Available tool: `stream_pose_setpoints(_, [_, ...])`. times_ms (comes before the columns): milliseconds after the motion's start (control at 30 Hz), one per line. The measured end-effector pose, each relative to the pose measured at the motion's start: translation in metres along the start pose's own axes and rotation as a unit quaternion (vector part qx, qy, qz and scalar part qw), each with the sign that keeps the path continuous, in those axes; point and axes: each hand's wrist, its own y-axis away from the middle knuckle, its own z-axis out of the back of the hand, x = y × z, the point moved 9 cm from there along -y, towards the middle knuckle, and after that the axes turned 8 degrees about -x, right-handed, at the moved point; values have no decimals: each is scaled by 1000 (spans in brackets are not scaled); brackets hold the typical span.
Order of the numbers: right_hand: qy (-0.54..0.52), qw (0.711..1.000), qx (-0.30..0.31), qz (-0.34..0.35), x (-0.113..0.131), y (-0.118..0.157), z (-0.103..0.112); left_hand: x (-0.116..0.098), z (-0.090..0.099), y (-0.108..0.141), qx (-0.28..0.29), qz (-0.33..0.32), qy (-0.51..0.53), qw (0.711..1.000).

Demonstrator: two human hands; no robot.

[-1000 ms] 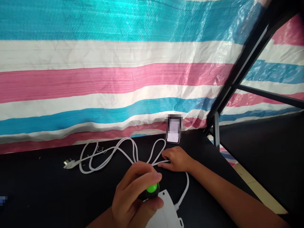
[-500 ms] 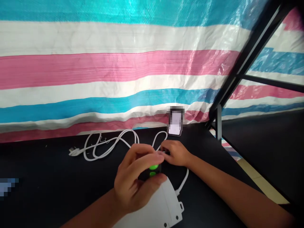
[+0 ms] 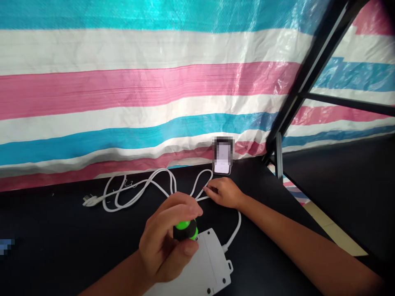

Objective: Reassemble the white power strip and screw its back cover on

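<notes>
My left hand (image 3: 169, 238) is curled round the black and green handle of a screwdriver (image 3: 185, 231), seen nearly end-on; its shaft is hidden. Below it lies a white power strip (image 3: 202, 263), its underside up, with dark screw holes near the edges and a mounting tab at the right corner. Part of the strip is covered by my left hand and forearm. Farther back, my right hand (image 3: 224, 192) rests on the table with fingers closed on the white cord (image 3: 238, 226), which runs from the strip's end and passes under the hand.
The cord's loops stretch left to a plug (image 3: 91, 200) on the black table (image 3: 55, 238). A phone (image 3: 222, 164) with a lit screen leans against the striped tarp (image 3: 138, 90) at the back. A dark metal frame (image 3: 296, 98) rises on the right. A blurred blue item (image 3: 5, 246) lies far left.
The view has shifted slightly. My left hand and the screwdriver have tilted, showing more of the black and green handle and the strip's far edge. My right hand stays on the cord.
</notes>
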Motion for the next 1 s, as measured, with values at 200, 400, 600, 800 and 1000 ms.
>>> stream_pose_setpoints(200, [-12, 1000, -3, 1, -3, -1, -1, -5, 1, -4, -5, -5, -67, 998])
stream_pose_setpoints(400, [-32, 997, -73, -22, -5, 1, 11, 0, 6, 2, -13, 16, -76, 997])
stream_pose_setpoints(600, [-28, 912, -360, -195, -79, 14, 74, 2, 7, 1, -16, 17, -77, 997])
stream_pose_setpoints(800, [-131, 892, -326, -285, -133, 10, 59, 2, 5, 2, -7, 18, -69, 997])
stream_pose_setpoints(1000, [-130, 913, -258, -287, -129, 6, 43, 0, 0, -1, 1, 9, -13, 1000])
